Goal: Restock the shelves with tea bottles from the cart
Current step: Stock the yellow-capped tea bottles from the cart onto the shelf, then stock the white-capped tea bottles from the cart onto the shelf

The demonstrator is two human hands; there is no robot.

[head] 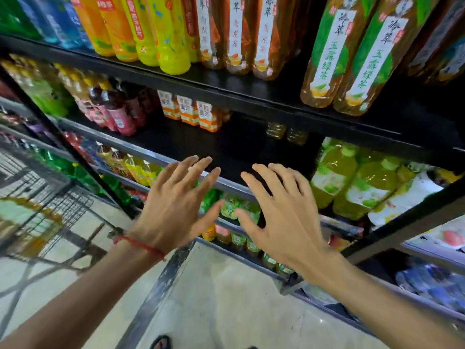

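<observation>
Fingers (200, 170) spread wide on the left hand (173, 205), straight and gripping nothing. Over on the right hand (281, 212) it's the same, fingers (261, 182) fanned out and holding nothing. Both hands hover side by side, backs to the camera, just in front of the grey front rail (151, 154) of the middle shelf (239, 149), with the thumbs near each other but apart. A red string bracelet (141, 245) circles the left wrist.

Past the fingertips the dark shelf board runs back to the tea. A short row of orange-labelled tea bottles (188, 112) stands at the far left-centre, and two small amber bottles (286, 133) sit far back on the right. Left of the row are dark bottles with pink labels (118, 114).

One shelf up, brown tea bottles with white labels (239, 34) hold the centre. Green-labelled tea bottles (352, 54) stand to their right and yellow bottles (163, 34) to their left.

Right of the right hand, big green bottles (352, 182) crowd their own bay. Under the hands, small green bottles (230, 207) line a lower shelf.

Far left is the wire cart (63, 205), but it's badly blurred and I can't make out its load. Pale floor (226, 298) lies under the forearms.
</observation>
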